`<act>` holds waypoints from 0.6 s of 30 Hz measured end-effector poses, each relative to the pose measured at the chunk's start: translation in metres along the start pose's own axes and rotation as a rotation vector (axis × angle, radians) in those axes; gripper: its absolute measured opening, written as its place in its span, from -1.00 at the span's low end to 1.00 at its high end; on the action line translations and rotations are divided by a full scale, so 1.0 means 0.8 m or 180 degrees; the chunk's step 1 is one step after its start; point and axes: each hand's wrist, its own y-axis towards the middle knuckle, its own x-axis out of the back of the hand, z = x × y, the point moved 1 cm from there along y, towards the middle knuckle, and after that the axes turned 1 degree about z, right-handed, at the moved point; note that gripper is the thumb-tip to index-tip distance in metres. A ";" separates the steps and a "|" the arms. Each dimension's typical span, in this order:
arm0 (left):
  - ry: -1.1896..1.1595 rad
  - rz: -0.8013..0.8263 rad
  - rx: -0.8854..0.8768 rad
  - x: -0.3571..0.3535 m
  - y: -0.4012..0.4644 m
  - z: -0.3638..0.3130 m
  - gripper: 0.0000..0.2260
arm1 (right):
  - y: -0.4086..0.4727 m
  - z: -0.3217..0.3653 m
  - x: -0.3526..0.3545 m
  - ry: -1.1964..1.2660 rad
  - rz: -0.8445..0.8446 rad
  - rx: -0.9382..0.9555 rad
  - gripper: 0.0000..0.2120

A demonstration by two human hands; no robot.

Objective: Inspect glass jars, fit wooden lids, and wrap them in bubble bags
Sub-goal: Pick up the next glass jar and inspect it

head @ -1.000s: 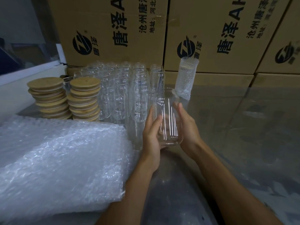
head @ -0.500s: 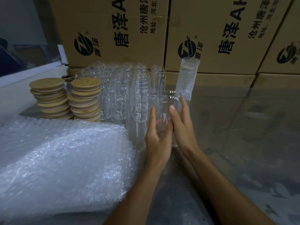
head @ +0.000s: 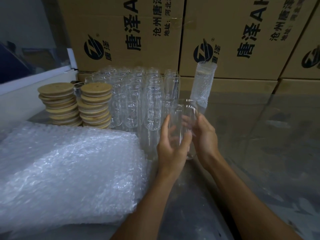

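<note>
A: Hands?

B: A clear glass jar (head: 186,129) is held upright between both, above the table (head: 259,153), mouth tilted slightly away. The left hand (head: 170,148) is cupped round the jar's near left side, thumb raised along the glass. The right hand (head: 203,135) is curled round the right side, fingers seen blurred through the wall.

A: Surface?

B: Grey and glossy. A block of empty jars (head: 138,101) is ranged just behind the held one. Two stacks of wooden lids (head: 76,104) are set to their left. A pile of bubble bags (head: 69,170) is laid at near left. One wrapped jar (head: 203,84) is stood against printed cardboard cartons (head: 129,32), which are stacked along the back.
</note>
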 end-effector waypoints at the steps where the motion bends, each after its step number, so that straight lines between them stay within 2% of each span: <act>1: 0.0162 -0.0033 -0.0073 0.001 -0.001 0.000 -0.28 | -0.001 0.003 0.001 -0.0090 -0.0038 0.0088 -0.63; 5: 0.0691 -0.0180 -0.0327 0.001 -0.002 0.000 -0.14 | -0.009 0.011 -0.006 -0.0258 -0.0074 0.0367 -0.72; 7: 0.0897 -0.0261 -0.0394 0.002 -0.002 0.003 -0.12 | -0.014 0.012 -0.010 -0.0455 0.0017 0.0450 -0.67; 13: 0.1206 -0.0708 -0.0307 0.006 -0.003 -0.002 -0.12 | -0.021 0.010 -0.016 -0.1187 0.0342 0.0665 -0.59; 18: 0.1368 -0.0895 -0.0138 0.007 -0.001 -0.004 -0.11 | -0.029 0.015 -0.023 -0.1432 0.0254 0.0843 -0.57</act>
